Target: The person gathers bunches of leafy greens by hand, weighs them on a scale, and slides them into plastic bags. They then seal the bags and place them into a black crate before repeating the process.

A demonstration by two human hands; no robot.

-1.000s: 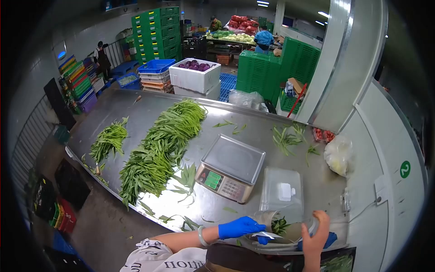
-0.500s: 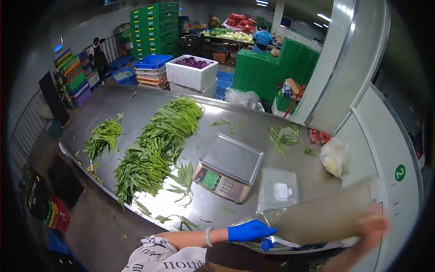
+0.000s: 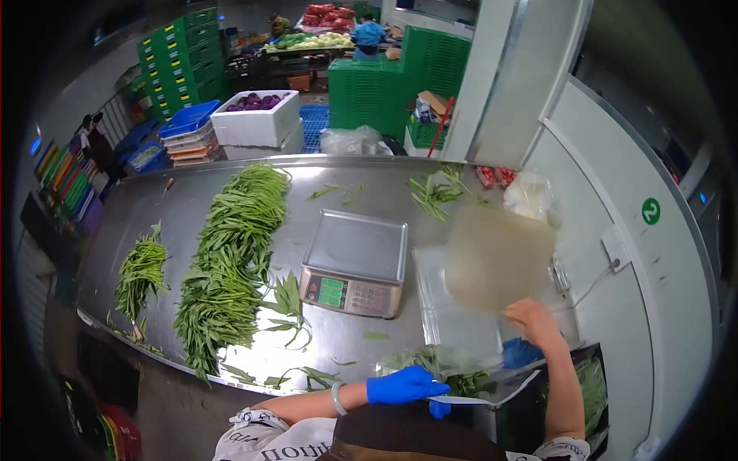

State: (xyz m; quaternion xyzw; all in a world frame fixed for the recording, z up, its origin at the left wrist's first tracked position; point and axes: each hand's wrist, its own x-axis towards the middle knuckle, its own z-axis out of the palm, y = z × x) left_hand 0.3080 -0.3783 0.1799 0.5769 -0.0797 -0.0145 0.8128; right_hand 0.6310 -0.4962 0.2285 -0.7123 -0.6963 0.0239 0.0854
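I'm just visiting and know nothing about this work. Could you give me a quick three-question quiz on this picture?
1. What does the right hand hold up? A) a knife B) a cloudy plastic bag C) a green crate
2. True or false: greens are lying on the tray of the scale.
3. Fill in: the left hand, gripping the bagged greens, wears a ___ glove.
Key: 1 B; 2 false, the tray is bare; 3 blue.

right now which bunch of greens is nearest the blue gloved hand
The bagged bunch right beside the left hand; the long pile, the small pile and the loose stems all lie farther away.
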